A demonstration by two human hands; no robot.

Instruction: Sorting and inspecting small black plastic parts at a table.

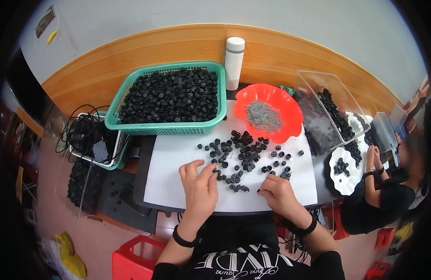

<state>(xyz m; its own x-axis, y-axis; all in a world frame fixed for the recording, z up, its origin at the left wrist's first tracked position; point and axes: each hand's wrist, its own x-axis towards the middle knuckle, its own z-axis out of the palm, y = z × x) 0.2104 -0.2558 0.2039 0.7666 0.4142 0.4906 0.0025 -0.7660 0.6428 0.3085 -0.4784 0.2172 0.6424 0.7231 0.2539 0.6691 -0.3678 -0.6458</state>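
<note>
Small black round plastic parts [248,149] lie scattered in a loose heap on a white sheet [168,154]. My left hand [199,184] is over the sheet's left side, its fingers bent but apart. Its fingertips are close to a few parts at the heap's left edge; whether they touch one I cannot tell. To the right, my right hand [278,192] is closed in a pinch. A small black plastic part [259,191] shows at its fingertips. Several joined black parts [238,187] lie in a short row between the hands.
A green basket [166,126] full of black parts stands at the back left. Beside a white bottle [234,65] sits a red scalloped dish [290,112] of thin metal pins. Clear bins [325,77] and a white plate [343,186] are rightward, near a seated co-worker [388,196].
</note>
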